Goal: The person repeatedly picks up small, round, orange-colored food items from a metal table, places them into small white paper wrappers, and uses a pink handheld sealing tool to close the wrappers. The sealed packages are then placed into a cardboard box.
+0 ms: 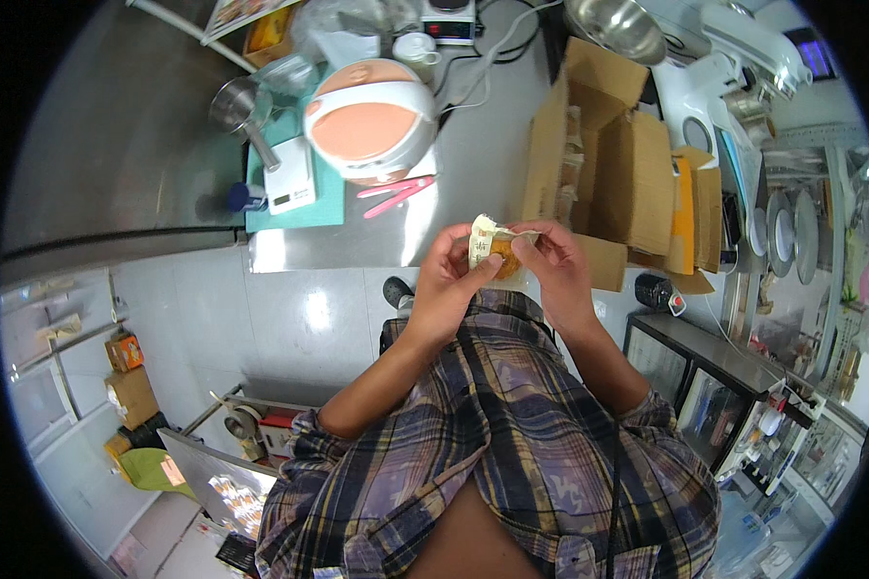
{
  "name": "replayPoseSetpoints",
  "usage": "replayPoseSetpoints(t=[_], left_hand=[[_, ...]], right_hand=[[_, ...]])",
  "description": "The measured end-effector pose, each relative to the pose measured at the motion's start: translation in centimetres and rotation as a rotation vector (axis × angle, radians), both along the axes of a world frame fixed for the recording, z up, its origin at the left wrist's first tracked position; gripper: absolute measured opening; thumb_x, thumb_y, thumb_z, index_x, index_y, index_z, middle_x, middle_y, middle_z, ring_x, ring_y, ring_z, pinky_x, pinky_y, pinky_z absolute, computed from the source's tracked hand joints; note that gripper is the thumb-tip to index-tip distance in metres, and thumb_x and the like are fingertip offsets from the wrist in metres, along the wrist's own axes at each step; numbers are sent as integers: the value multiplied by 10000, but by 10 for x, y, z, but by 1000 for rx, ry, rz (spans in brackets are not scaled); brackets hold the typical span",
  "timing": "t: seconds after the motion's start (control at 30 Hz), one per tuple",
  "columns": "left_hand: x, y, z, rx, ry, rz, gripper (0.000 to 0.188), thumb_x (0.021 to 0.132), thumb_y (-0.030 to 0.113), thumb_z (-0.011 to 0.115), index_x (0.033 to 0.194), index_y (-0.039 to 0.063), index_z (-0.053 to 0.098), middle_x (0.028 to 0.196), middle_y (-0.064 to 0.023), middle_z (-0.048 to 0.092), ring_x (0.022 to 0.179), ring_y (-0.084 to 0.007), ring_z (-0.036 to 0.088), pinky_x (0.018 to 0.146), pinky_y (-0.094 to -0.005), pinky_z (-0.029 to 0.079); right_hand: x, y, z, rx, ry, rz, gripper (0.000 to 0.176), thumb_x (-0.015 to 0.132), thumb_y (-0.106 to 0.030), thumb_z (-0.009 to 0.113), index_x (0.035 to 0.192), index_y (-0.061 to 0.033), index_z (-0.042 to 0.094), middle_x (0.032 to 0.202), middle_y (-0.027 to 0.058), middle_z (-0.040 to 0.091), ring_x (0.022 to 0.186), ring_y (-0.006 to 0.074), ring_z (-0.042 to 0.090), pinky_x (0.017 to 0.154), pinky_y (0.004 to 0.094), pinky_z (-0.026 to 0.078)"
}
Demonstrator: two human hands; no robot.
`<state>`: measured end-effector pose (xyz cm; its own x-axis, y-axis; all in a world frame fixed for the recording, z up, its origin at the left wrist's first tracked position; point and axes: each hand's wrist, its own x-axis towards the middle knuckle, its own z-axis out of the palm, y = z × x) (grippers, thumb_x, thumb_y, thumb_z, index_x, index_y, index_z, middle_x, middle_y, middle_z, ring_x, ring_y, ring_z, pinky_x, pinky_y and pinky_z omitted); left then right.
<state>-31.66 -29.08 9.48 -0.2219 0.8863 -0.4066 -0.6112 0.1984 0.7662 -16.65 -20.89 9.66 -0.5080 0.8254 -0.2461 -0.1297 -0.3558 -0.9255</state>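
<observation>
Between both hands, just beyond my shirt front and near the counter's front edge, is a small partly see-through packet. Inside it shows a round golden-brown pastry. A pale strip of the wrapper bears writing, and its top edge looks crinkled. My left hand grips the packet's left side, the thumb lying over the pastry. At the upper right corner, my right hand pinches the wrapper between thumb and fingers. Whether the packet is sealed or torn at the top cannot be made out.
An open cardboard box stands right of the steel counter. To the left are a peach-and-white appliance, pink tongs, a white kitchen scale on a green mat, and a metal funnel. A stand mixer is at far right.
</observation>
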Motion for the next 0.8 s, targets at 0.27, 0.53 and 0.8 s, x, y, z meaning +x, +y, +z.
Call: replayPoseSetpoints(t=[0.27,0.53,0.8], left_hand=[[61,62,1,41,116,-74,376,966,44,661,1305,35,501,1204,-63,624,1103,-135,591,973,-295,480],[66,97,6,-89,334,-124,172,979,147,676,1067,0,657,936,-5,667,870,-60,579,780,-232,459],[58,102,14,-211,199,-181,262,979,219,674,1106,-10,661,953,-34,672,866,-86,621,764,-242,503]], right_hand=[[68,53,-9,-76,40,-62,323,918,-49,705,1218,-4,595,1197,73,640,1101,146,597,1011,326,459],[95,65,-15,53,-123,61,482,881,-98,757,1308,-14,550,1137,49,636,1070,135,615,925,310,505],[103,74,-17,74,-84,138,537,901,-91,730,1376,0,497,1250,90,618,1176,166,591,1019,328,458]])
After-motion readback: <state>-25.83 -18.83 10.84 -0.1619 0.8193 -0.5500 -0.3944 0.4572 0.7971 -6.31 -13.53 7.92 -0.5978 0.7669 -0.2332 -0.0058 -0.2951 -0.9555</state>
